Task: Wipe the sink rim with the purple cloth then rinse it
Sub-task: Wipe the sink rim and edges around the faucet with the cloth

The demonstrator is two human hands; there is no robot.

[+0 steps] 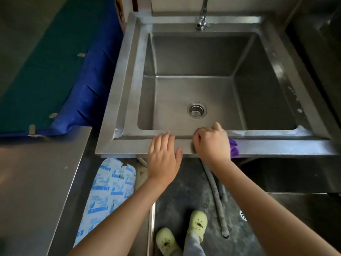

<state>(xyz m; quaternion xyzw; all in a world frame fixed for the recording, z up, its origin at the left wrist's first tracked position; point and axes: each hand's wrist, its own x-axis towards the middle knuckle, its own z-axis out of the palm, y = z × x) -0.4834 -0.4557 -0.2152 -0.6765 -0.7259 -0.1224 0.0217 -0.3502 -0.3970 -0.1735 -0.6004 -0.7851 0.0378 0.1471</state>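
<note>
On sink rim [129, 145], right grip [212, 143] bunches purple cloth [234, 147] (trailing rightward); left [164, 154] flat.

purple cloth [233, 147] mostly hidden under right hand [212, 145], faucet [202, 15] cut off at top edge

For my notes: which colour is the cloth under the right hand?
Purple cloth, peeking out beside the right hand; the head view shows it.
</note>
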